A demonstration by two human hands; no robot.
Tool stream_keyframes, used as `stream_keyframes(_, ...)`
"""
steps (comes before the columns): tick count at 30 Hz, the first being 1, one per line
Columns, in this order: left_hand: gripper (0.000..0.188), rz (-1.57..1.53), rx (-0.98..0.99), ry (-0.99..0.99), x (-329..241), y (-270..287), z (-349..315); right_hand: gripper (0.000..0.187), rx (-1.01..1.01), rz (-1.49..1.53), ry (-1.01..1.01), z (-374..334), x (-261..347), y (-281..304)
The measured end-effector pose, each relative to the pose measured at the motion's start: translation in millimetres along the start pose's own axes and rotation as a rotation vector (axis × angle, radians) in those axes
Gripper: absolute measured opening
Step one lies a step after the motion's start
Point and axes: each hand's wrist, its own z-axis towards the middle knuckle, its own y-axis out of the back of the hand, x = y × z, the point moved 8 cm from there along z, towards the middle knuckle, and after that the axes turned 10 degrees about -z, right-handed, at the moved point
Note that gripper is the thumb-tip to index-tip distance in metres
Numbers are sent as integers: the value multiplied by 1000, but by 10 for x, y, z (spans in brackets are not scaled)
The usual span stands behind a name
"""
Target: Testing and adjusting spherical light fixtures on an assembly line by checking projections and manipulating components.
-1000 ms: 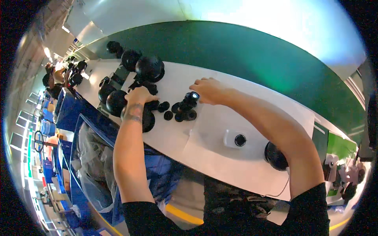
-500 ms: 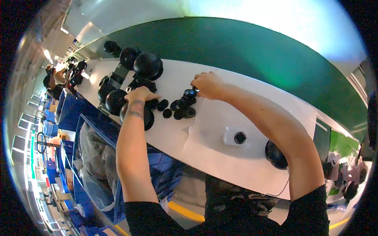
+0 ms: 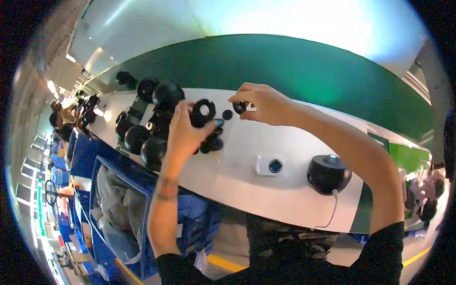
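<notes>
Table (image 3: 242, 190) in the head view carries a white block (image 3: 262, 166) topped by a dark round piece (image 3: 275, 166). Beyond and left of the block, the left hand (image 3: 184, 133) has its grip closed around a black ring (image 3: 195, 114). Beyond the block, slightly left, the right hand (image 3: 266, 104) pinches a smaller black round part (image 3: 239, 108). Left of the block lie small black discs (image 3: 213, 144); farther left sit black balls (image 3: 154, 153). Right of it stands a black domed device (image 3: 328, 174) with a pale cable (image 3: 334, 209).

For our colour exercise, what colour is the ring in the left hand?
The ring in the left hand is black; the head view shows it best.
</notes>
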Motion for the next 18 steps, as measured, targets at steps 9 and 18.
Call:
stream_keyframes(9,55,-1261,129,507,-677,-942,-1255,45,-139,76,-79,-1057,633,588)
stream_keyframes(18,40,-1344,30,425,-1050,-939,-1742,51,-219,-29,-107,-1584,1111,297)
